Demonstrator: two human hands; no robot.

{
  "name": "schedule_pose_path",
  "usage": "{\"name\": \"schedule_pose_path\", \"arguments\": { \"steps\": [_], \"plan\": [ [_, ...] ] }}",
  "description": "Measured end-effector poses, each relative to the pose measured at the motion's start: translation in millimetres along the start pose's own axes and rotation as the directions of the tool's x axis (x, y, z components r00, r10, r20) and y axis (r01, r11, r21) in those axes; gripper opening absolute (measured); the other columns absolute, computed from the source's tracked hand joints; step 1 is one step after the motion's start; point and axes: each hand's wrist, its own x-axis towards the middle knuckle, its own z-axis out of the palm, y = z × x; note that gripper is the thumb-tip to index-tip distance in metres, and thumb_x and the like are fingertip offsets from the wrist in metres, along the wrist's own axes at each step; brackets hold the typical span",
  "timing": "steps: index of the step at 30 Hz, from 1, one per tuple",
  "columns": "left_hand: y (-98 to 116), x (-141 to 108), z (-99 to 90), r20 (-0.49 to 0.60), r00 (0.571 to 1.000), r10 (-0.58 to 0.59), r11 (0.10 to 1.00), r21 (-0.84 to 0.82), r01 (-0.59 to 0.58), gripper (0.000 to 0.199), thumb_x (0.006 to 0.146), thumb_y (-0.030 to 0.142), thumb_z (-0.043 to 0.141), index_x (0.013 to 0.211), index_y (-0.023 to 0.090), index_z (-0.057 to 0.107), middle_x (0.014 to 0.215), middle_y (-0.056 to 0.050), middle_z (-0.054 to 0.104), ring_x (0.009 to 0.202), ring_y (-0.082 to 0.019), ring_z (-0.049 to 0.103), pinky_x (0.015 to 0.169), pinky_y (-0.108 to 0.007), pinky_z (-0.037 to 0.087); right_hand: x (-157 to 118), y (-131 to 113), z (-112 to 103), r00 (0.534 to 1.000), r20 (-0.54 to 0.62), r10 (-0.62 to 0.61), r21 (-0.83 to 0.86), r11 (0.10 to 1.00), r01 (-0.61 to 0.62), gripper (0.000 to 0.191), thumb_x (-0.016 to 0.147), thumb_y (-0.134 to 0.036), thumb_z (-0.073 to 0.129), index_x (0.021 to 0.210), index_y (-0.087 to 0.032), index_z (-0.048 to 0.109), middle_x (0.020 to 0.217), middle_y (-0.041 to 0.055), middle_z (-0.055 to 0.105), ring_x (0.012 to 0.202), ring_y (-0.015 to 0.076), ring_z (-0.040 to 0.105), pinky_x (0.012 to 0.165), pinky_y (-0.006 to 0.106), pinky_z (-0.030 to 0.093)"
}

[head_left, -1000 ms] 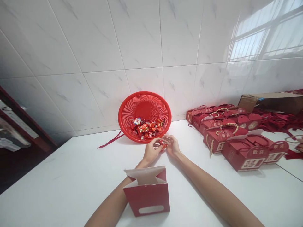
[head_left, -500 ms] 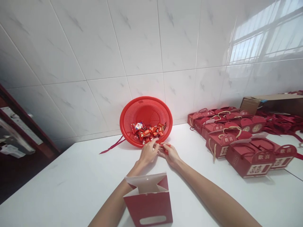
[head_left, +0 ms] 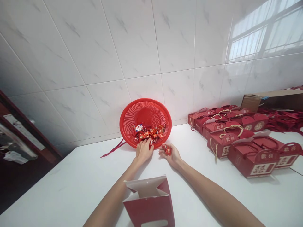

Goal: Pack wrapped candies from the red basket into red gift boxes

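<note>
A red plastic basket (head_left: 123, 126) leans against the wall, tipped toward me. Wrapped candies (head_left: 151, 134), mostly red, lie in its lower part. Over the front rim reaches my left hand (head_left: 144, 151), its fingers stretched out and apart at the edge of the candies; its fingertips are partly hidden. Just right of the rim, my right hand (head_left: 174, 155) is closed round a red-wrapped candy (head_left: 168, 150). Between my forearms a dark red paper box (head_left: 150, 209) stands upright with its top open toward me.
Several closed red gift boxes (head_left: 253, 154) with cord handles stand in rows on the right. Behind them are a cardboard carton (head_left: 251, 102) and a heap of dark red ribbons (head_left: 279, 119). A ribbon (head_left: 113, 149) trails left of the basket on the white table (head_left: 71, 189).
My hands have moved apart. My left hand has moved slightly left to the candies at the basket's rim, and my right hand, holding the candy, has shifted a little right.
</note>
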Motion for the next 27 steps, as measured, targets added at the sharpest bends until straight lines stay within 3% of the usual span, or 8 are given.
{"name": "schedule_pose_path", "arguments": {
  "steps": [5,11,14,20,27],
  "plan": [
    [-0.3,-0.7,2.4,0.053,0.998,-0.028,0.997,-0.074,0.032,0.043,0.084,0.021,0.057,0.126,0.014,0.064,0.123,-0.016,0.067,0.11,-0.032,0.062,0.097,-0.042,0.046,2.2,0.5,-1.4,1.0,0.006,0.001,0.005,1.0,-0.001,0.012,0.074,-0.024,0.056,0.08,-0.016,0.063,0.068,0.0074,0.073,0.056,0.0169,0.066,0.063,0.029,0.055],
    [-20.2,0.4,-2.4,0.077,0.989,0.128,0.963,-0.247,-0.106,0.031,0.085,0.01,0.051,0.102,0.018,0.075,0.109,-0.011,0.072,0.102,-0.026,0.067,0.09,-0.036,0.051,3.5,1.1,-2.8,1.0,0.024,0.011,0.013,1.0,-0.012,0.014,0.073,-0.021,0.054,0.083,-0.016,0.062,0.072,0.0087,0.074,0.058,0.0181,0.067,0.062,0.03,0.054],
    [-25.7,2.1,-1.5,0.014,0.991,0.136,0.93,-0.347,-0.123,0.029,0.088,0.013,0.05,0.1,0.019,0.076,0.107,-0.01,0.075,0.099,-0.025,0.069,0.091,-0.037,0.052,3.2,1.0,-2.7,1.0,0.028,0.013,0.011,1.0,-0.014,0.016,0.072,-0.019,0.053,0.084,-0.015,0.061,0.073,0.0088,0.074,0.057,0.0183,0.067,0.062,0.03,0.054],
    [-27.4,9.2,2.0,-0.169,0.985,-0.023,0.854,-0.516,-0.069,0.026,0.089,0.024,0.051,0.101,0.019,0.074,0.105,-0.008,0.077,0.096,-0.025,0.071,0.09,-0.038,0.054,2.4,1.6,-0.2,1.0,0.027,0.002,-0.002,1.0,-0.002,0.017,0.07,-0.018,0.053,0.085,-0.015,0.061,0.073,0.0093,0.075,0.057,0.0182,0.067,0.062,0.03,0.053],
    [-16.1,40.3,-18.0,-0.256,0.965,-0.056,0.819,-0.564,-0.102,0.021,0.087,0.028,0.053,0.095,0.021,0.07,0.096,-0.005,0.077,0.089,-0.022,0.071,0.085,-0.035,0.055,3.7,3.5,0.9,1.0,0.026,0.0,0.004,1.0,0.0,0.017,0.069,-0.018,0.054,0.084,-0.014,0.061,0.072,0.011,0.074,0.059,0.02,0.068,0.065,0.031,0.053]
  ]
}}
